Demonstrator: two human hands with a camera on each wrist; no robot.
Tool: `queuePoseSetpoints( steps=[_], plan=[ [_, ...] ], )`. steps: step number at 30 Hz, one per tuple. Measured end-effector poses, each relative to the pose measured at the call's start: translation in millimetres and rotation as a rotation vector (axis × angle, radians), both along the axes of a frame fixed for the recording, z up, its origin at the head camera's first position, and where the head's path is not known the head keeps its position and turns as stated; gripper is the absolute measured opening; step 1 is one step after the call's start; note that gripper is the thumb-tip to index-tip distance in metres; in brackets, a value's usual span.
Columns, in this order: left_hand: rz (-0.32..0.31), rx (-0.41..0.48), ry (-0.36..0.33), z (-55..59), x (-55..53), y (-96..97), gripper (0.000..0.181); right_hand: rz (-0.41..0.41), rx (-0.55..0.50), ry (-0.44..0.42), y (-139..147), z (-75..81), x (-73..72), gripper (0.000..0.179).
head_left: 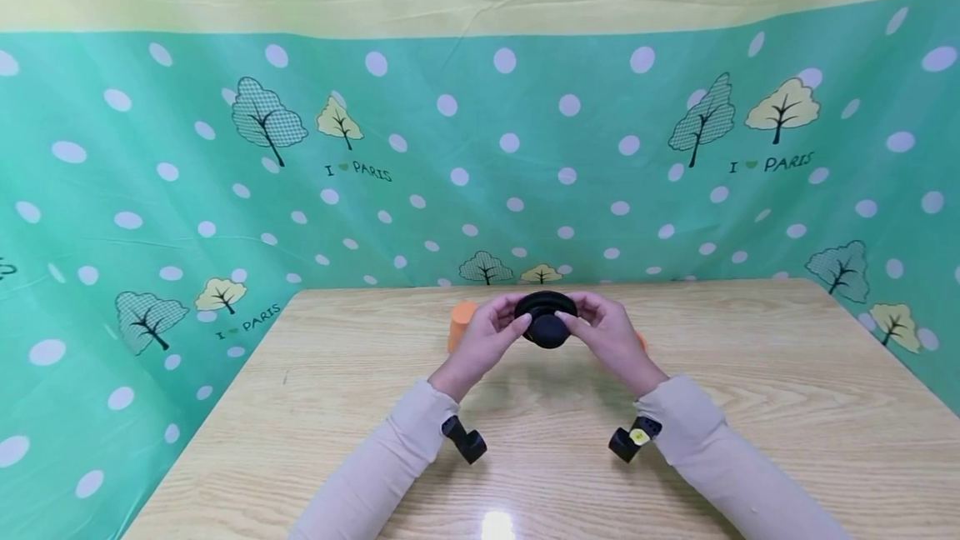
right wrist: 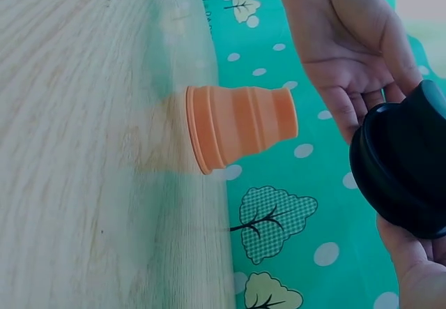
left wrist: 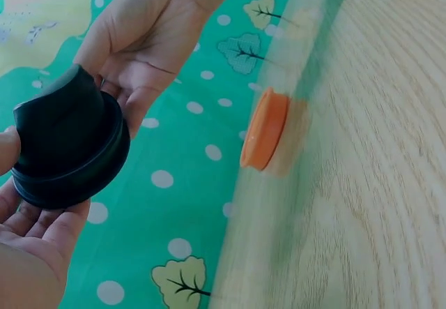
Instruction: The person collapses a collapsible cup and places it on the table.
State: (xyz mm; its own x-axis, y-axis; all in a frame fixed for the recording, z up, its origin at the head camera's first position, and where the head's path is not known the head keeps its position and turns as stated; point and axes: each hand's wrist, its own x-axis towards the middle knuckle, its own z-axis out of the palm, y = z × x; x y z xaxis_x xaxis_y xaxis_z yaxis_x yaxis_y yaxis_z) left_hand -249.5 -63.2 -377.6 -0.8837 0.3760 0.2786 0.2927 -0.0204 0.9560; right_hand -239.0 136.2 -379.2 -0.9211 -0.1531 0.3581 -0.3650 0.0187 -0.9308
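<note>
Both hands hold a black lid-like piece (head_left: pixel 546 307) up above the table. It has a round stepped rim and a raised, sloping spout-like part (left wrist: pixel 59 117). My left hand (head_left: pixel 487 338) grips its left side, thumb in front and fingers behind. On the opposite side my right hand (head_left: pixel 611 338) grips it the same way. An orange stepped cup (right wrist: pixel 240 124) stands with its wide end on the table beyond the left hand. Past the right hand lies an orange ring (left wrist: pixel 266 129), mostly hidden by that hand in the head view.
The pale wooden table (head_left: pixel 337 440) ends at a green polka-dot curtain (head_left: pixel 510 140) with printed trees. A black wrist device (head_left: pixel 467 442) sits on the left forearm, another black wrist device (head_left: pixel 633 438) on the right.
</note>
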Motion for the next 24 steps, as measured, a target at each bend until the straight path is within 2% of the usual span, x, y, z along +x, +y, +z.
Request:
queuePoseSetpoints(
  steps=[5,11,13,19,24],
  plan=[
    [0.071,-0.026,0.022,1.3,0.2,1.6,0.030,-0.020,0.025,-0.006,-4,-0.7,0.2,0.030],
    [0.144,-0.038,0.105,18.7,13.3,3.3,0.028,0.029,-0.024,-0.067,-5,0.5,1.7,0.035],
    [0.162,-0.043,0.105,23.2,17.1,3.9,0.027,0.042,-0.027,-0.080,-4,0.8,2.1,0.036],
    [0.171,-0.050,0.084,28.5,22.5,3.9,0.026,0.008,0.061,-0.070,-3,1.3,2.6,0.034],
    [0.143,-0.051,0.093,21.6,16.8,1.7,0.025,0.016,0.113,-0.048,-2,1.4,2.3,0.036]
  ],
)
